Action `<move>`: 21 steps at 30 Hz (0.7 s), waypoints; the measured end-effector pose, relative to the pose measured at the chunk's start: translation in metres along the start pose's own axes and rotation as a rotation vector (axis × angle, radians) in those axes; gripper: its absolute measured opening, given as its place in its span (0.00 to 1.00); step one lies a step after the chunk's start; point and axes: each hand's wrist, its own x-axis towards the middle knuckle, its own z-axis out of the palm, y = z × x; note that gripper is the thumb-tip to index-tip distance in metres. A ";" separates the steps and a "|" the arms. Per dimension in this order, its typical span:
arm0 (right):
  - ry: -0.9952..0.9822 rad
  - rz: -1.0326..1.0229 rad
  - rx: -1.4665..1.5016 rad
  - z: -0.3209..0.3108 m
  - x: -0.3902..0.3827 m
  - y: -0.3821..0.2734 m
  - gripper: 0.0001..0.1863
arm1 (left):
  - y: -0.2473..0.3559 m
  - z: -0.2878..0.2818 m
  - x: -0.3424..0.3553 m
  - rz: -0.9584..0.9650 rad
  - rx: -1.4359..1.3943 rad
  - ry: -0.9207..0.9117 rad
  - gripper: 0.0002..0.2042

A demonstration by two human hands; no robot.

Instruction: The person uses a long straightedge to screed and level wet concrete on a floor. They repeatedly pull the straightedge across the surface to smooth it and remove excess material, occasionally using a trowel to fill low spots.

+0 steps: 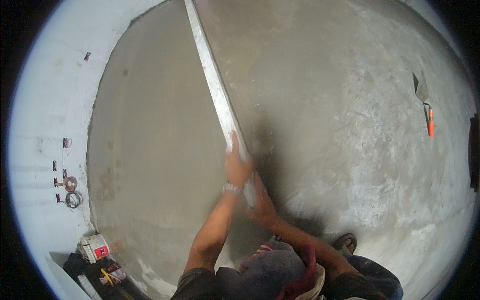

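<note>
A long, pale metal straightedge [212, 82] runs from my body toward the far wall, leaning slightly left, over smooth grey cement flooring [155, 125]. My left hand [238, 165] wraps around it a little way up from its near end, with the thumb or a finger stretched along the top; a light-coloured watch band [231, 188] circles that wrist. Close behind, my right hand [263, 202] grips the near end from the right side. Both hands are slightly blurred. The far tip of the straightedge is cut off at the picture's upper edge.
A pointed trowel [422, 89] with an orange handle lies on the floor at right. Wire coils [73, 199] hang from the white left wall [50, 115]. A white bucket [93, 248] and a bag with yellow on it [113, 275] are at lower left. My sandalled foot [346, 243] shows.
</note>
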 end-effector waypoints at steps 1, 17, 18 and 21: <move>-0.003 0.037 0.038 0.001 0.000 0.000 0.56 | 0.003 -0.001 0.001 -0.016 0.011 -0.010 0.45; -0.044 0.079 -0.078 -0.041 0.010 0.010 0.56 | 0.037 0.022 0.014 -0.037 0.032 -0.028 0.45; -0.027 0.024 -0.127 -0.043 0.008 0.009 0.56 | 0.038 0.023 0.011 -0.067 0.070 -0.059 0.45; -0.037 0.034 -0.091 -0.048 0.006 0.008 0.55 | 0.034 0.027 0.014 0.000 -0.003 0.020 0.45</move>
